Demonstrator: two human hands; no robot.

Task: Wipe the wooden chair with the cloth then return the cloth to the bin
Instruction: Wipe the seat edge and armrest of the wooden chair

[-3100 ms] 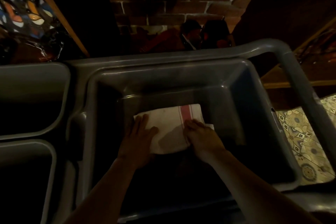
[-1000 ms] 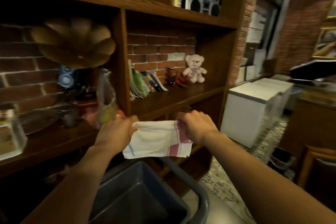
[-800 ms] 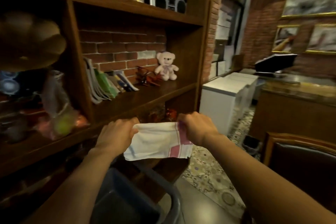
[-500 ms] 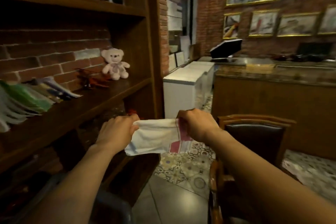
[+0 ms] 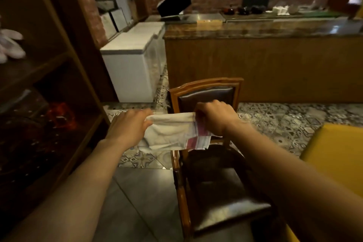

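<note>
A white cloth (image 5: 169,133) with red stripes hangs stretched between both hands at chest height. My left hand (image 5: 127,125) pinches its left edge and my right hand (image 5: 214,118) grips its upper right corner. Just beyond and below the cloth stands the wooden chair (image 5: 206,85), with a dark leather backrest and a dark leather seat (image 5: 222,188). The cloth hangs in front of the backrest, above the seat's rear. The bin is out of view.
A dark wooden shelf unit (image 5: 49,84) runs along the left. White chest freezers (image 5: 129,65) stand behind it. A long wooden counter (image 5: 265,61) crosses the back. A yellow surface (image 5: 337,153) sits at the right. Grey tiles (image 5: 145,202) lie left of the chair.
I lifted the cloth out of the grey bin with both hands, then turned right from the shelves. The chair has come from the right edge to straight in front of me.
</note>
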